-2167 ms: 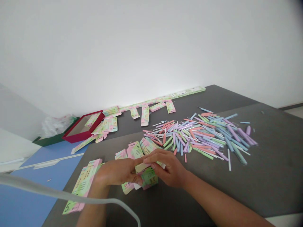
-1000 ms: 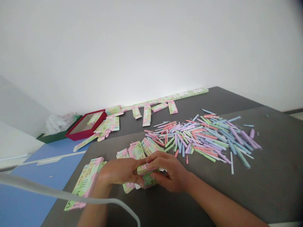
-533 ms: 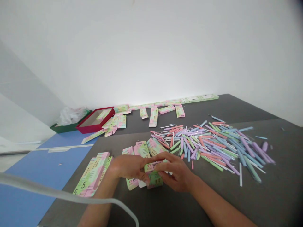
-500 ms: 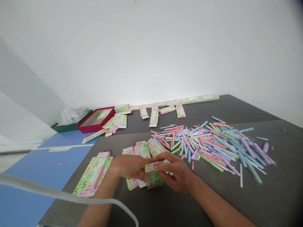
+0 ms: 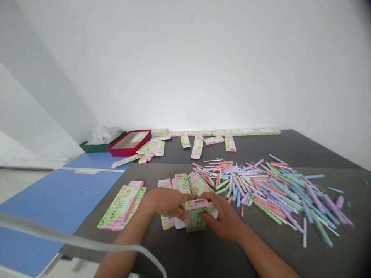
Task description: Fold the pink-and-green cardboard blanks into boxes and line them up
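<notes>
Keep the carton [image 5: 195, 222] square while working its top end — light, even pressure from both sides should spare the card a crease. The left hand [image 5: 168, 201] grips its left side, the right hand [image 5: 226, 219] its right. It sits upright at six o'clock (pastel sticks [image 5: 271, 186] lie toward its two o'clock) — green and pink, with a black 5.

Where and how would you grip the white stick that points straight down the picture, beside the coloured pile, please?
I'd pinch the white stick across its near end, from the near side: it lies flat and thin, that end clear of the coloured pile. The right hand is closer, but holds the carton.
</notes>
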Action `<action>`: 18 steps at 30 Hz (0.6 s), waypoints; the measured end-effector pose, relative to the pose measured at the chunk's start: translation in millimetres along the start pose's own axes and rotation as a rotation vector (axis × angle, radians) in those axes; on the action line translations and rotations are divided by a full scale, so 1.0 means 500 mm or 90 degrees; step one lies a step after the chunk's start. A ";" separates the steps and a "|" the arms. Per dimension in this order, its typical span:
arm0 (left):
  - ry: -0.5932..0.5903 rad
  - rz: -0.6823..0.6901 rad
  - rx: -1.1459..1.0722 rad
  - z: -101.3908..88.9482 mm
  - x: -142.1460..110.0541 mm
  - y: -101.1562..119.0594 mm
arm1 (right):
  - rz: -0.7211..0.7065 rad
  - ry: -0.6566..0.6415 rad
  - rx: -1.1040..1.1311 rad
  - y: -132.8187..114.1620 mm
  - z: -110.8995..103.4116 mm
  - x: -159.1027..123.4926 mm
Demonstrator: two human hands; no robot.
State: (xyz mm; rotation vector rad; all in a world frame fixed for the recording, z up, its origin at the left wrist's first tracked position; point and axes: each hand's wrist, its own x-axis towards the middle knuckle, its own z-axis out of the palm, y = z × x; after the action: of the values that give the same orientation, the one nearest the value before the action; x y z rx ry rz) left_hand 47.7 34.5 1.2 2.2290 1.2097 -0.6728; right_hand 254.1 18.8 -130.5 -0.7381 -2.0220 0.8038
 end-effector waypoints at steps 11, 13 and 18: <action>0.013 -0.068 -0.080 0.087 -0.142 -0.053 | 0.329 0.103 0.305 -0.021 0.044 0.076; 0.014 -0.100 -0.103 0.119 -0.156 -0.063 | 0.343 0.048 0.252 -0.032 0.073 0.105; 0.003 -0.149 -0.172 0.195 -0.192 -0.087 | 0.354 -0.065 -0.027 -0.045 0.172 0.213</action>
State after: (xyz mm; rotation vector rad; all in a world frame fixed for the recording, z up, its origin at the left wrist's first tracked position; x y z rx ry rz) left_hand -53.3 -65.6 -19.4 1.8880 1.4844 -0.5532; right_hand 124.2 59.0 -103.1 -1.3389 -1.9460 1.1288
